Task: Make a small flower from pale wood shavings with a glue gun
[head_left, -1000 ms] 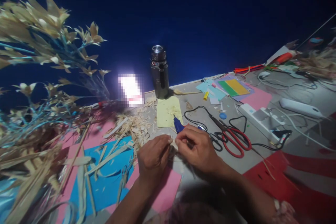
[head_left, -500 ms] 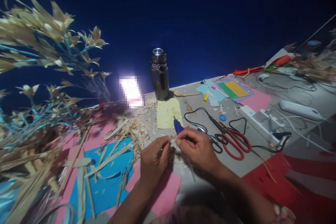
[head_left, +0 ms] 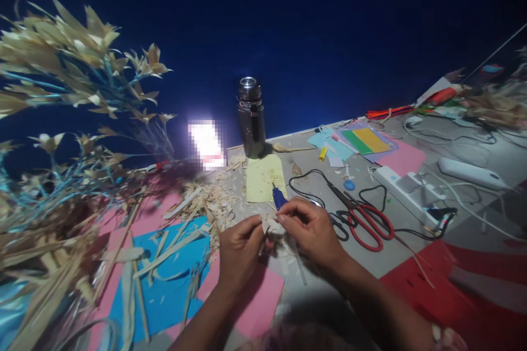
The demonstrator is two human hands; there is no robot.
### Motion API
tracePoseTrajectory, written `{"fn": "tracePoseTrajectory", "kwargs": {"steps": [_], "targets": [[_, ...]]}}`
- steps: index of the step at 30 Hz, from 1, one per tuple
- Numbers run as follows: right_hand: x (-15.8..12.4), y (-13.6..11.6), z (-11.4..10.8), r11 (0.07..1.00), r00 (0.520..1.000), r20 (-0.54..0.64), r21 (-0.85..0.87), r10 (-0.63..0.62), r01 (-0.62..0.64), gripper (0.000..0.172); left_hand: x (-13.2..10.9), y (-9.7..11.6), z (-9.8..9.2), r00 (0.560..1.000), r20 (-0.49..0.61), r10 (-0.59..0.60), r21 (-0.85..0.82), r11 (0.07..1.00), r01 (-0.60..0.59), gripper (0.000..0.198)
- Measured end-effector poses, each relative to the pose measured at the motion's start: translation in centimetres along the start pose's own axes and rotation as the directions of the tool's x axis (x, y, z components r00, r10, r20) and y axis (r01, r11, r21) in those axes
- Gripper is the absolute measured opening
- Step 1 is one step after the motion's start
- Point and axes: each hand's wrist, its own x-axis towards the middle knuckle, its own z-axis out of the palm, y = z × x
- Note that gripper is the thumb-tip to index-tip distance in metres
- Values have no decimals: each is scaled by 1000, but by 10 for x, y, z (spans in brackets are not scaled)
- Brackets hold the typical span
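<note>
My left hand (head_left: 239, 249) and my right hand (head_left: 310, 227) meet above the table's near middle, both pinching one small pale leaf piece (head_left: 269, 225) between the fingertips. A thin pale strip (head_left: 298, 266) runs down from under my right hand. Just behind my right fingers lies a blue glue gun (head_left: 280, 196) with a black cord (head_left: 307, 178). Red-handled scissors (head_left: 364, 218) lie to the right of my right hand.
A dark metal flask (head_left: 251, 116) stands at the table's back edge behind a yellow sheet (head_left: 263, 175). Dried leaf stems on blue stalks (head_left: 74, 93) fill the left. Leaf scraps (head_left: 206, 197), blue (head_left: 164, 285) and pink paper (head_left: 259, 299) lie below. A white power strip (head_left: 405, 186) sits at right.
Both hands have drawn slightly closer to me and the left fingers have turned, lifting the pale piece into plainer sight. Nothing else on the table has moved.
</note>
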Motion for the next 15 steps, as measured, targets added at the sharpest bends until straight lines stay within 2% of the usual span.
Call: {"fn": "tracePoseTrajectory", "kwargs": {"steps": [3, 5, 9, 12, 15], "targets": [[-1, -1, -3, 999, 998, -25, -16, -51, 51, 14, 0, -3, -1, 998, -20, 58, 37, 998, -58, 24], [-2, -2, -7, 982, 983, -17, -50, -183, 182, 12, 1, -4, -1, 993, -16, 116, 63, 991, -115, 24], [0, -8, -13, 856, 878, 111, -195, -465, 478, 7, 3, -4, -2, 972, -8, 236, 122, 965, -233, 19], [2, -10, -14, 755, 831, 190, -351, -522, 554, 9, 3, -8, -3, 948, -4, 319, 191, 931, -312, 19], [2, -10, -13, 724, 836, 227, -421, -499, 546, 11, 3, -12, -5, 918, 11, 396, 259, 886, -385, 19]]}}
